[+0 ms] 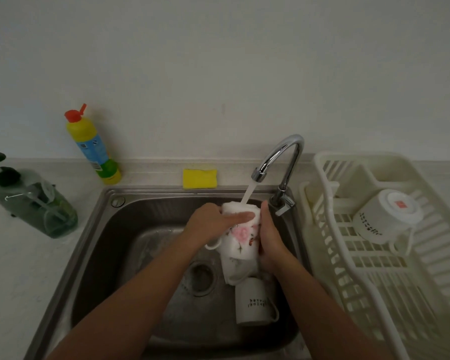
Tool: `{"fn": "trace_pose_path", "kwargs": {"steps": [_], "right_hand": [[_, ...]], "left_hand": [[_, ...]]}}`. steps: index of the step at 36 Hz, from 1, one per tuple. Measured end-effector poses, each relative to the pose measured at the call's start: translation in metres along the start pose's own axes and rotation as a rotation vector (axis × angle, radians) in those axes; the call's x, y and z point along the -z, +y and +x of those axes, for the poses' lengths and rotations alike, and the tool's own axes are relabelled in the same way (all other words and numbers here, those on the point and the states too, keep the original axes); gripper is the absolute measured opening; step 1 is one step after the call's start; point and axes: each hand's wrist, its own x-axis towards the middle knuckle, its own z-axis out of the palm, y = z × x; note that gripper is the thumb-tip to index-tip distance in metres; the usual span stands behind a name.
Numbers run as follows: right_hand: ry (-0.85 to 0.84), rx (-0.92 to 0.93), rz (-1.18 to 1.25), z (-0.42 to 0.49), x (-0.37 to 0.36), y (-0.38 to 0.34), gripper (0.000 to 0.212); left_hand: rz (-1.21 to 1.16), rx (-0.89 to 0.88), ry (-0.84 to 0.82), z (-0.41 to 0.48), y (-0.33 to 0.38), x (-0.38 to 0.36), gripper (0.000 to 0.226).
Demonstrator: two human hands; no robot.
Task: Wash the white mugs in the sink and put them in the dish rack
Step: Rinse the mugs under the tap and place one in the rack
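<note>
Sink (99, 255) | floral mug (244, 239) under tap (286, 152) | left hand (211, 226) fingers flat on it | right hand (269, 240) grips, fingertips hidden

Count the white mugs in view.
4. A floral mug gripped by right hand, left hand on it, under the faucet; a second mug partly hidden beneath it; a lettered mug in the sink; an inverted mug in the dish rack.
</note>
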Motion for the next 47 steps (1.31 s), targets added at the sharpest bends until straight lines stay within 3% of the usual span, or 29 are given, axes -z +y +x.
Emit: {"fn": "trace_pose_path", "kwargs": {"steps": [4,10,16,23,26,29,35,41,47], "right_hand": [[0.020,-0.043,0.062,0.005,0.008,0.007,0.113],[0.094,-0.065,0.125,0.005,0.017,0.005,0.108],[0.082,-0.035,0.146,0.005,0.015,-0.001,0.096],[-0.097,0.139,-0.009,-0.001,0.002,-0.013,0.092],[-0.196,0.271,-0.191,-0.001,0.001,-0.014,0.094],[-0.266,0.414,-0.309,-0.001,0.004,-0.015,0.081],[-0.169,0.607,-0.488,-0.009,0.002,-0.025,0.086],[-0.128,0.780,-0.566,-0.016,0.002,-0.028,0.092],[-0.129,0.863,-0.601,-0.024,0.012,-0.024,0.093]], "left_hand": [[-0.104,0.031,-0.056,0.000,0.007,-0.003,0.061],[-0.259,-0.005,-0.139,-0.006,0.008,-0.001,0.059],[-0.420,-0.034,-0.224,-0.014,0.009,0.008,0.038],[-0.541,-0.079,-0.174,-0.015,-0.007,0.018,0.039],[-0.643,-0.096,-0.134,-0.013,-0.015,0.018,0.038],[-0.728,-0.103,-0.123,-0.010,-0.022,0.018,0.026],[-0.818,-0.212,-0.175,-0.012,-0.032,0.022,0.033],[-0.765,-0.332,-0.210,-0.012,-0.041,0.023,0.067],[-0.637,-0.370,-0.135,-0.012,-0.041,0.015,0.059]]}}
